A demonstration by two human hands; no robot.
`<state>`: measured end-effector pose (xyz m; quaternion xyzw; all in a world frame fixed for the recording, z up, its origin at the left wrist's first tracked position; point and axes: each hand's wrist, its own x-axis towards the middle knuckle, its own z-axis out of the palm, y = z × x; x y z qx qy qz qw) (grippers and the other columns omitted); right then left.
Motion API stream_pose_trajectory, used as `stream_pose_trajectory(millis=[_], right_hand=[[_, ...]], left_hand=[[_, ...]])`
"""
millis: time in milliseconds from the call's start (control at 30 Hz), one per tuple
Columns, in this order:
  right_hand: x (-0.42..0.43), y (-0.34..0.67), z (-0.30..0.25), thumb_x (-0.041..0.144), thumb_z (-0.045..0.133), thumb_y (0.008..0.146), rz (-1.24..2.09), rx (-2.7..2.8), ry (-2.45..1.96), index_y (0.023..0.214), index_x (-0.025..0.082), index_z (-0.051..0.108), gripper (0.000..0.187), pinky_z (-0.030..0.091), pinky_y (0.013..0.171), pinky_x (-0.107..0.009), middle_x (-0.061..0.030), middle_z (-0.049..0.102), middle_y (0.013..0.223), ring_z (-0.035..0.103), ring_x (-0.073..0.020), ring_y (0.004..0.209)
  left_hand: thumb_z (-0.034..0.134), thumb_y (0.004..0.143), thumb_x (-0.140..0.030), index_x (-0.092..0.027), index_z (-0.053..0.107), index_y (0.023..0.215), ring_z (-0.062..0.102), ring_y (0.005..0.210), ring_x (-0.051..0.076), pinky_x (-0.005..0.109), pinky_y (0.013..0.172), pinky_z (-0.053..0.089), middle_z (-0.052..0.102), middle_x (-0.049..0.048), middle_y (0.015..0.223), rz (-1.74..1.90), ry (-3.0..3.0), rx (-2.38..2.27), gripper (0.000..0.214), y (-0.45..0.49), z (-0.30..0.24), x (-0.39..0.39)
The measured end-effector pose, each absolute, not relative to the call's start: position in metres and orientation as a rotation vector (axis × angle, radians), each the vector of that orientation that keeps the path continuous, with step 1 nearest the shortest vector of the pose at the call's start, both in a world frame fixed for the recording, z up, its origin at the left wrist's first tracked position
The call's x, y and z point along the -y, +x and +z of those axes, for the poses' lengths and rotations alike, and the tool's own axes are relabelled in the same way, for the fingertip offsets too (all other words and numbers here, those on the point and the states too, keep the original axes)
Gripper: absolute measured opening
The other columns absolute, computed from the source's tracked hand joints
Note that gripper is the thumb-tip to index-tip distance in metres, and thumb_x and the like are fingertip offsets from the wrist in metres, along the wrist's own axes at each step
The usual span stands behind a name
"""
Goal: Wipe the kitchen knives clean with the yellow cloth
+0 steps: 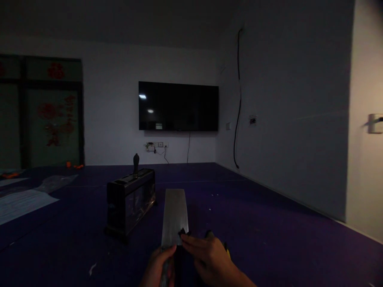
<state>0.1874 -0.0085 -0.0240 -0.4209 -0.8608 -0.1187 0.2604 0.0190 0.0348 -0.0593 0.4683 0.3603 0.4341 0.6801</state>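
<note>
A broad steel cleaver [174, 215] points away from me, its flat blade facing up. My left hand [158, 268] is wrapped round its handle at the bottom of the view. My right hand [208, 257] is pinched on a small dark object [182, 232] that rests on the blade's near right edge. A black knife block [130, 201] stands on the dark purple floor just left of the blade, with one dark handle [136, 163] sticking up from it.
A wall-mounted black screen [178, 106] hangs on the far wall above sockets and cables. Glass doors with red decorations [54, 115] are at the left. Pale sheets [20, 201] lie on the floor at far left. A white wall runs along the right.
</note>
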Motion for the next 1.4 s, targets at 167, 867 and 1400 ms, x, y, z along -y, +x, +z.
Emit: stream_pose_trajectory(millis=[167,867,1400], right_hand=[[0.012,0.187,-0.021,0.007,0.04,0.063,-0.321,2.328,-1.103,0.121,0.026,0.052,0.062,0.045,0.077,-0.028,-0.0021,0.054,0.123,0.062,-0.0161,0.095],[-0.004,0.198,-0.03,0.003,0.039,0.065,-0.309,2.163,-1.125,0.118,0.021,0.056,0.058,0.047,0.084,-0.023,-0.0021,0.052,0.125,0.057,-0.0141,0.104],[-0.009,0.209,-0.027,-0.001,0.035,0.069,-0.33,2.047,-1.242,0.128,0.023,0.045,0.065,0.048,0.087,-0.026,-0.0015,0.046,0.131,0.057,-0.0149,0.104]], left_hand=[[0.064,0.05,-0.065,-0.018,0.041,0.043,0.032,0.026,0.006,0.018,0.031,0.017,0.033,-0.0067,0.033,0.934,1.066,-0.785,0.053,0.019,-0.055,-0.033],[0.065,0.045,-0.067,-0.018,0.049,0.054,0.032,0.024,0.007,0.018,0.032,0.018,0.034,-0.0077,0.03,0.881,1.123,-0.79,0.053,0.02,-0.069,-0.042],[0.066,0.047,-0.064,-0.02,0.044,0.055,0.029,0.022,0.007,0.019,0.031,0.017,0.032,-0.009,0.027,0.794,1.189,-0.677,0.05,0.02,-0.072,-0.046]])
